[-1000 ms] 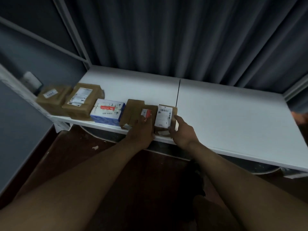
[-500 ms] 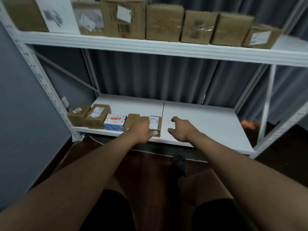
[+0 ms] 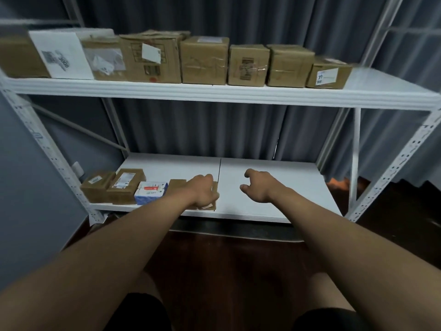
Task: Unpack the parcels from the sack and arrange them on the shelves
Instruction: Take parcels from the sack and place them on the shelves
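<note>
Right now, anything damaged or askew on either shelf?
One thing: on the upper shelf, the tall cardboard box third from the left has a crumpled, sagging top, unlike the squarer boxes beside it. The lower shelf row sits tidy at the left; the left hand covers the last parcel.

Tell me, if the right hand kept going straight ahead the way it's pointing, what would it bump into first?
Probably nothing on the shelf: the right hand points across bare lower shelf board, so the grey curtain behind looks like the first thing met. Depth is hard to judge.
</note>
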